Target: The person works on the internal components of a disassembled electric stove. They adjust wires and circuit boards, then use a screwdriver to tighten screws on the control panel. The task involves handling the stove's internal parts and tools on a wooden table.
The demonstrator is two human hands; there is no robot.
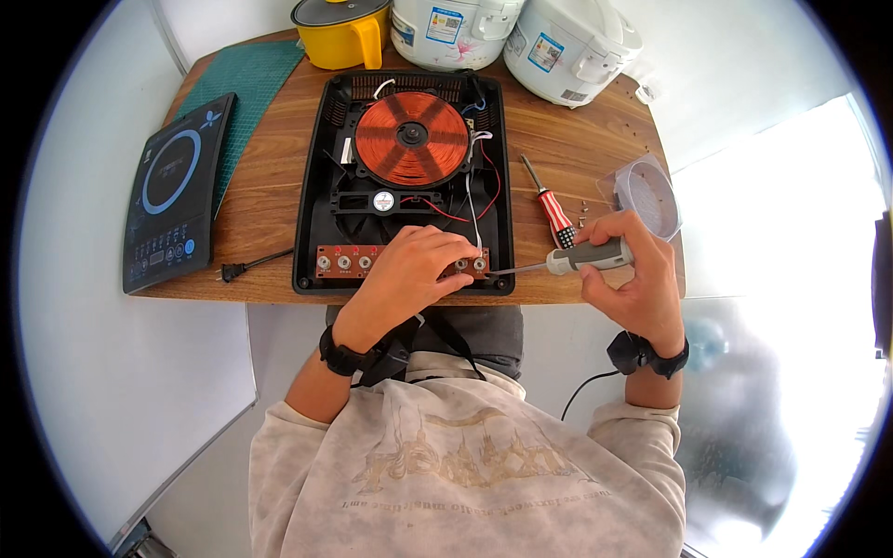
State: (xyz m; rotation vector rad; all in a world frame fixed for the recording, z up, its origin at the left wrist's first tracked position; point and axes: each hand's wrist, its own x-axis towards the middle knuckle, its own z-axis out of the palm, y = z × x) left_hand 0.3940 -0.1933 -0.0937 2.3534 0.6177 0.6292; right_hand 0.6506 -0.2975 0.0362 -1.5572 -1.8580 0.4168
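Along the near edge of the open housing (503, 186) lies the red-brown board (342, 263), its right part under the left grip (407, 265), whose thumb and fingers arch narrowly over it, apparently to steady it; whether they pinch it does not show. Wrapped around the grey driver (566, 261), the right grip (644, 286) holds it nearly level, probably so its shaft can reach the board's end. Beyond, the copper coil (395, 139) sits exposed. Rightward on the bench (539, 135), the flag-patterned driver (555, 212), loose screws (583, 209) and clear tub (651, 197) lie handy; leftward, the black panel (177, 195) overlaps the green mat (246, 84), seemingly kept aside for working room.
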